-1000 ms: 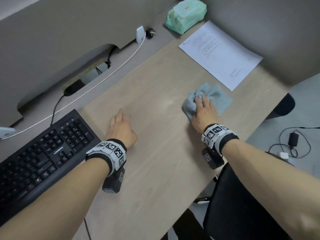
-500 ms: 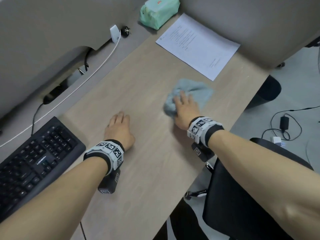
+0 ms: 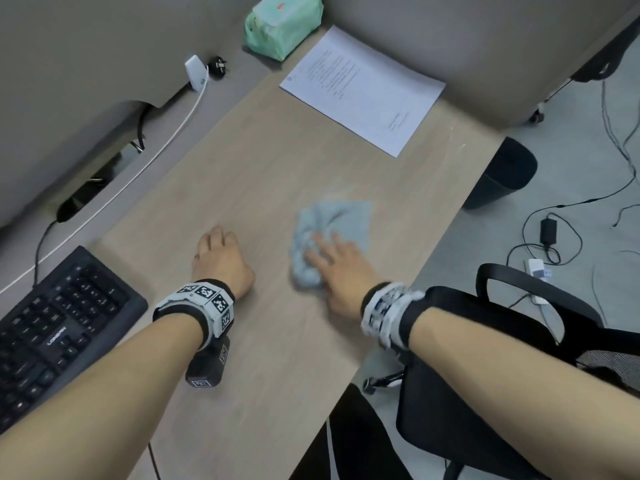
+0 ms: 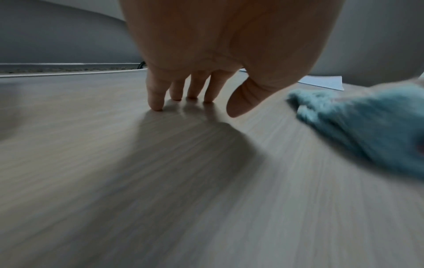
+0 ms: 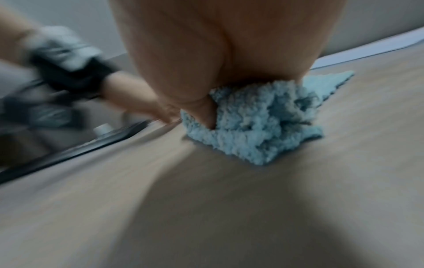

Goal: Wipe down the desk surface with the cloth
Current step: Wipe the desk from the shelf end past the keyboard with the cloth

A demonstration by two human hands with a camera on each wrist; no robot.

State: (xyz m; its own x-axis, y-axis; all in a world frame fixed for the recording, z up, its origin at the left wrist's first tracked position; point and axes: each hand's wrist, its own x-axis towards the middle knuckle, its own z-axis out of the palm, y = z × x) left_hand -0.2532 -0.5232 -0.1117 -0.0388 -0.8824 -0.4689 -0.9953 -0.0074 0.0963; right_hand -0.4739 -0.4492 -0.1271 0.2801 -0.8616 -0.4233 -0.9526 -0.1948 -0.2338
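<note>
A light blue fluffy cloth [image 3: 341, 220] lies bunched on the pale wooden desk [image 3: 259, 168], near its right edge. My right hand [image 3: 329, 258] presses down on the cloth's near left part with the fingers stretched over it. In the right wrist view the thumb [image 5: 206, 116] digs into the crumpled cloth [image 5: 252, 130]. My left hand [image 3: 218, 247] rests empty on the desk a little to the left, fingertips [image 4: 158, 107] touching the wood. The cloth [image 4: 367, 127] shows blurred at its right.
A black keyboard [image 3: 52, 334] sits at the near left. A printed sheet [image 3: 363, 88] and a green wipes pack [image 3: 282, 24] lie at the far end. A white cable [image 3: 166, 140] runs along the back. A black chair [image 3: 485, 358] and bin [image 3: 502, 178] stand right of the desk.
My right hand has slid the cloth away from the paper, toward me and closer to the left hand. The left hand has stayed in place on the desk.
</note>
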